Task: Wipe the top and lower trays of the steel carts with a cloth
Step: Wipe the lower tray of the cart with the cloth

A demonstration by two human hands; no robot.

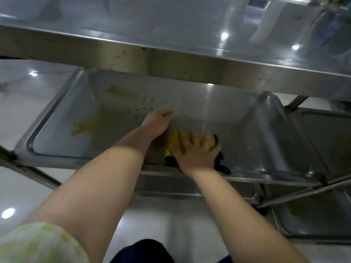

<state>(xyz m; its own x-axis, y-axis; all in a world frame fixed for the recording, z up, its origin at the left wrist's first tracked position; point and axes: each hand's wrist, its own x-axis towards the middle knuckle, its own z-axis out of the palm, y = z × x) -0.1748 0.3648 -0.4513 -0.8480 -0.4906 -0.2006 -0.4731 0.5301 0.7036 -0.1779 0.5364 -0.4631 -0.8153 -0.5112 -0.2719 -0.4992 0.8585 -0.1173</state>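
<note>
Your right hand (pixel 193 149) lies flat on the yellow cloth (pixel 175 139), fingers spread wide and palm down, pressing it against the floor of the lower tray (pixel 199 103). You are not gripping the cloth; the hand is splayed open over it, and yellow fabric shows between and past your fingers. A dark edge or strap of the cloth (pixel 221 165) trails out from under your wrist toward the tray's near rim.

Your left hand (pixel 157 121) is just beside the cloth on its left, resting on the tray floor with the fingers stretched out together and pointing to the right. It holds nothing; whether the palm touches the steel or only the edge of the hand does, you cannot tell from this angle.

The cloth sits near the middle of the lower tray, close to the near rim. To its left, yellowish-brown stains (pixel 89 126) mark the tray floor, with a scatter of smaller spots (pixel 144 106) further back, near your left fingertips.

The top tray (pixel 171 59) crosses above both hands, its front lip speckled with dark spots. A second cart's lower tray (pixel 311 219) stands to the right, well apart from your hands.
</note>
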